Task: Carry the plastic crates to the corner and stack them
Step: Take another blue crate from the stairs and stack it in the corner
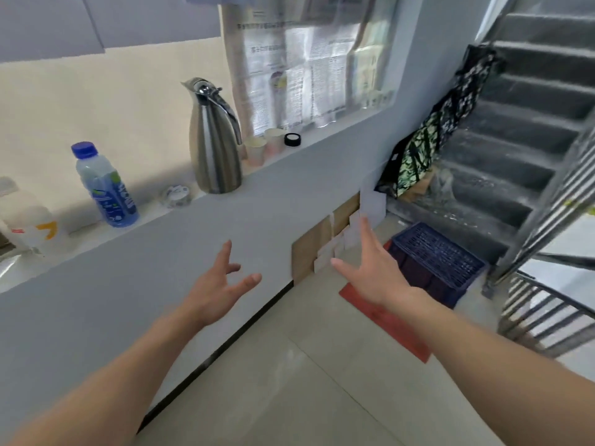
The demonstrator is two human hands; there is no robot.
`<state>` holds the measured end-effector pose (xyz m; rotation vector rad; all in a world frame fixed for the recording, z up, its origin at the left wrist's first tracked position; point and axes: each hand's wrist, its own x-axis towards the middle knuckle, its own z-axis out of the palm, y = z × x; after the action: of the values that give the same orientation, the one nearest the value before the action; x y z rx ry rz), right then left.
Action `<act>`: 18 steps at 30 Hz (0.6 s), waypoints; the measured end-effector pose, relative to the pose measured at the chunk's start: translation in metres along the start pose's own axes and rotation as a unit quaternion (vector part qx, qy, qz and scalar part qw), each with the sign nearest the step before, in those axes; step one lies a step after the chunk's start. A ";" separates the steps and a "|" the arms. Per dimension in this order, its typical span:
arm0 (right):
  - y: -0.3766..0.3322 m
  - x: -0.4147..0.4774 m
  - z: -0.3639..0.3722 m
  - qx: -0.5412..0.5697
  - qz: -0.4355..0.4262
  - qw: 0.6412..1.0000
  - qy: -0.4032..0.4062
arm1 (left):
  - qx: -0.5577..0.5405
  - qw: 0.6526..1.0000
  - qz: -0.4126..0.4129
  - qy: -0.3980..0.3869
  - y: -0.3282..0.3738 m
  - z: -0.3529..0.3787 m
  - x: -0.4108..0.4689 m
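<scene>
Fingers [365, 230] of both hands are spread apart and hold nothing; the left hand [219, 284] and right hand [370, 268] reach out over the floor [322, 381]. One crate [438, 255] is in sight: dark blue plastic with a lattice face, apparently upside down on the floor in the corner at the foot of the stairs [515, 156], partly on a red mat [386, 320]. It lies just beyond the right fingers and to their right, untouched. One steel jug [212, 146] and one water bottle [103, 185] stand on the ledge [180, 207] above the left fingers.
</scene>
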<state>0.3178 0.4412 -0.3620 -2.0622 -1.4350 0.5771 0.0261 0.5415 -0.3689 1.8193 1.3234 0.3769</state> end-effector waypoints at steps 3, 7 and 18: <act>0.024 -0.004 -0.016 -0.021 0.089 0.993 0.072 | 0.021 0.998 0.049 -0.033 0.017 0.018 0.035; 0.057 -0.015 -0.031 -0.067 0.181 0.976 0.097 | 0.067 0.989 0.103 -0.082 0.040 0.049 0.075; 0.177 0.000 -0.093 -0.306 0.274 0.910 0.051 | 0.120 0.960 0.201 -0.156 0.134 0.167 0.175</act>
<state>0.5008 0.3747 -0.4082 -2.9864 -1.0387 0.2187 0.2913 0.6096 -0.4064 2.2491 0.8066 0.1338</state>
